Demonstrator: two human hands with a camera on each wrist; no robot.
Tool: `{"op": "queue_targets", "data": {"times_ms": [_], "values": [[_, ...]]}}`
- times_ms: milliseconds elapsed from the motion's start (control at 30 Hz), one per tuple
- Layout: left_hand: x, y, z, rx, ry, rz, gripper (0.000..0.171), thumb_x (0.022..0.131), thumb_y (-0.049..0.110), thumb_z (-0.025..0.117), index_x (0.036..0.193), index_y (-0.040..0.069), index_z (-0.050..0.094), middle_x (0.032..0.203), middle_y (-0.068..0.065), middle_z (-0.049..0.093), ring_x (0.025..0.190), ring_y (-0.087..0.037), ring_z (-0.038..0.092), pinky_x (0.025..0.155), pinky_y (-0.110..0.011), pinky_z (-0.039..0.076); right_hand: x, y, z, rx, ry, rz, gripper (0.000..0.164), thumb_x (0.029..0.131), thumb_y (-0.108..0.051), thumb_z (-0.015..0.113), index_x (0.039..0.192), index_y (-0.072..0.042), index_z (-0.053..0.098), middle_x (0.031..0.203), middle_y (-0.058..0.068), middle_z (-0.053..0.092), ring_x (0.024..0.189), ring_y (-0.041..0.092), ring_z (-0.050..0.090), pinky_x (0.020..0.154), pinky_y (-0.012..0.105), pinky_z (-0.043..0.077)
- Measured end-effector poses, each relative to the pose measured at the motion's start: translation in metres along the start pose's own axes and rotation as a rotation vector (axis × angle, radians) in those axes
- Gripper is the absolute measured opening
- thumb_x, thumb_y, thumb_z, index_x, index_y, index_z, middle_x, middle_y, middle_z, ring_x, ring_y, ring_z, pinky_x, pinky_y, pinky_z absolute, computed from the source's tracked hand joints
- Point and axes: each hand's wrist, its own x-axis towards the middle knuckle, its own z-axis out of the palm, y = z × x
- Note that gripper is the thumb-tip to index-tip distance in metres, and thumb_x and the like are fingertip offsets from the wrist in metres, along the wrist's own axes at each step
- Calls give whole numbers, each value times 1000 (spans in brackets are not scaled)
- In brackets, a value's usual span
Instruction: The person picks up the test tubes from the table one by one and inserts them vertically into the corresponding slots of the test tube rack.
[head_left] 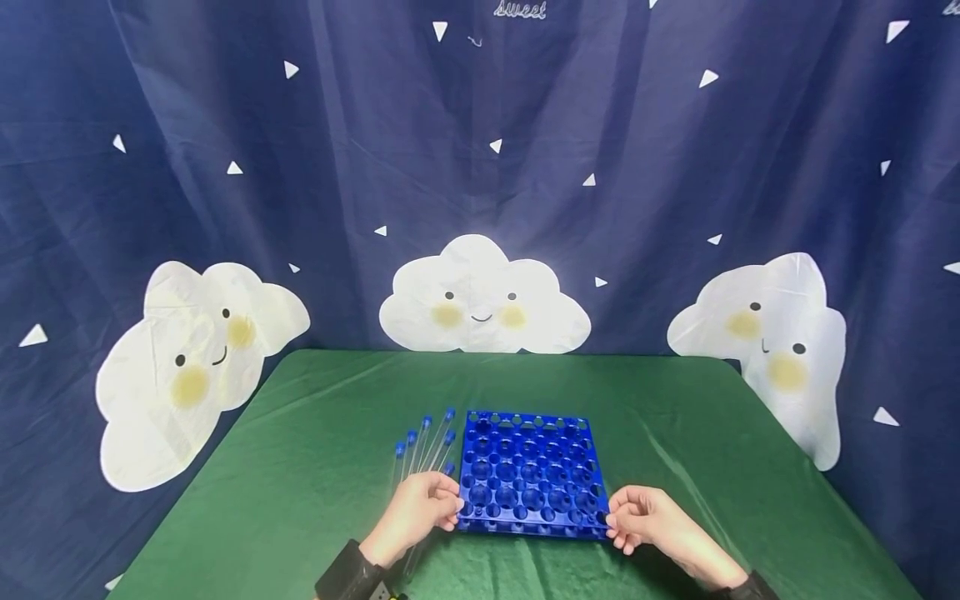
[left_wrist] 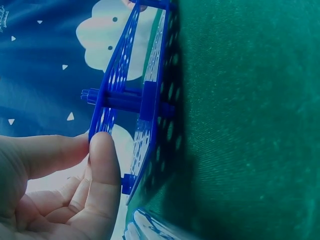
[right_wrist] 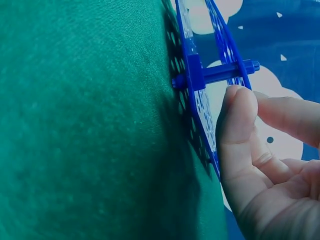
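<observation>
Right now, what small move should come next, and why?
Probably shift the left hand from the blue test-tube rack to the blue-capped tubes: they lie beside that hand on the green cloth, while the rack's holes show no tubes.

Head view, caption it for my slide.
Left hand and right hand hold the near corners of a blue perforated rectangular rack, beside blue-capped clear tubes on a green cloth.

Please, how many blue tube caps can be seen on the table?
6 blue caps, all left of the rack: four in a slanting row, two below its upper end. The left hand may hide more.
</observation>
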Motion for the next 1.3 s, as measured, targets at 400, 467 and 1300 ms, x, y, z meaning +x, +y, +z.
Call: {"op": "queue_targets", "data": {"times_ms": [400, 467, 1300], "values": [[-2, -3, 2, 21, -25, -13, 19, 84, 5, 65, 97, -8, 60, 78, -10, 65, 60, -16, 62, 55, -27, 55, -3, 4, -1, 35, 52, 65, 15, 92, -4, 55, 101, 8, 51, 83, 8, 65, 70, 14, 65, 62, 25, 55], [-2, -2, -1, 64, -52, -13, 19, 86, 10, 65, 97, -5, 62, 75, -8, 64, 59, -15, 61, 54, -27, 55, -3, 6, -2, 40, 56, 73, 17, 92, -5, 56, 102, 8, 52, 84, 8, 65, 70, 14, 65, 62, 25, 55], [27, 7, -6, 950, 200, 97, 28, 69, 14, 77, 59, 12, 51, 57, -1, 54, 47, -20, 52, 46, -36, 46, -2, 12, -5, 56, 32, 60, 18, 94, -8, 55, 103, 7, 53, 87, 10, 65, 74, 15, 65, 65, 27, 56]]}}
